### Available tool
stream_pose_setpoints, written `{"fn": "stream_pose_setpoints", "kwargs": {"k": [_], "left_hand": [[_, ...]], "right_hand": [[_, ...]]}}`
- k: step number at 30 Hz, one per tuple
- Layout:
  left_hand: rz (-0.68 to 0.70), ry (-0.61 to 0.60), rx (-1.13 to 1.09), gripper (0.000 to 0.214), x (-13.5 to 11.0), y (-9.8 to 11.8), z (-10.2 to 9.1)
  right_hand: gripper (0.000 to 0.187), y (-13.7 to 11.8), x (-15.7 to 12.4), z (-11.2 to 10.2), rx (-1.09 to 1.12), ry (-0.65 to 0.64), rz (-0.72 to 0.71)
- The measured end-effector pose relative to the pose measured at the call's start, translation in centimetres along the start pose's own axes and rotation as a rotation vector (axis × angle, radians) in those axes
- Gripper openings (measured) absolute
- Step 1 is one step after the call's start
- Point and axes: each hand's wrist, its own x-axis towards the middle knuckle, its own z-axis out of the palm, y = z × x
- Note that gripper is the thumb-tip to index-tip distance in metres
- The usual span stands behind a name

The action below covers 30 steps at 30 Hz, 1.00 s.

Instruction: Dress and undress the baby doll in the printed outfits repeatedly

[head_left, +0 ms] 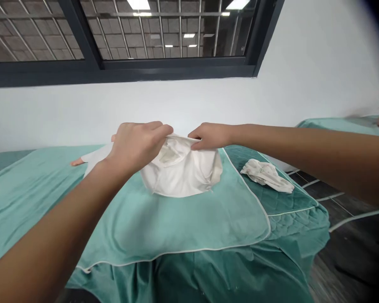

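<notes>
Left hand (138,143) and right hand (211,135) pinch the upper edge of a white garment (183,179) over the green blanket (180,225); a crumpled cloth (267,174) lies right. Spreading the garment seems the current step; the next move likely calls for an even grip.

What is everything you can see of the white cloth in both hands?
The white cloth looks soft, plain and creased, with an opening at its top and a curved lower edge. The left hand and right hand hold its upper rim. It is over the light green blanket; whether its bottom touches is unclear.
</notes>
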Motion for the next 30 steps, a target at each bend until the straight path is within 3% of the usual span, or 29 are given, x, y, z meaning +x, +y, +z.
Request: {"fn": "stream_pose_setpoints", "kwargs": {"k": [3,6,10,13,15,19,23,27,30], "left_hand": [[-0.015,-0.076,0.311,0.021,-1.1,-1.2,-0.8],[-0.178,-0.084,0.391,0.028,-1.7,-2.5,-1.4],[-0.294,-0.030,0.227,0.025,-2.8,-4.5,-1.3],[-0.192,0.120,0.075,0.019,-3.6,-5.6,-0.6],[-0.149,0.155,-0.042,0.019,-3.9,-5.9,0.1],[-0.314,0.029,-0.190,0.015,-4.2,-6.0,0.6],[-0.547,-0.125,-0.170,0.019,-3.9,-6.6,1.0],[-0.748,-0.156,-0.351,0.025,-4.0,-8.0,3.8],[-0.727,-0.088,-0.328,0.029,-5.7,-7.9,7.4]], "right_hand": [[0.032,0.8,-1.0,-0.3,-0.131,0.150,0.136],[0.031,1.7,-2.6,0.2,-0.191,0.178,0.251],[0.029,2.8,-5.2,1.8,-0.158,0.212,0.298],[0.031,3.2,-6.8,3.0,0.047,0.278,0.285],[0.031,3.4,-7.6,3.5,0.195,0.321,0.312],[0.030,4.2,-8.9,3.8,0.342,0.408,0.427],[0.025,6.6,-9.1,4.1,0.305,0.307,0.532],[0.028,8.8,-7.4,6.4,0.081,0.253,0.603],[0.037,7.9,-5.4,10.8,-0.171,0.311,0.592]]}}
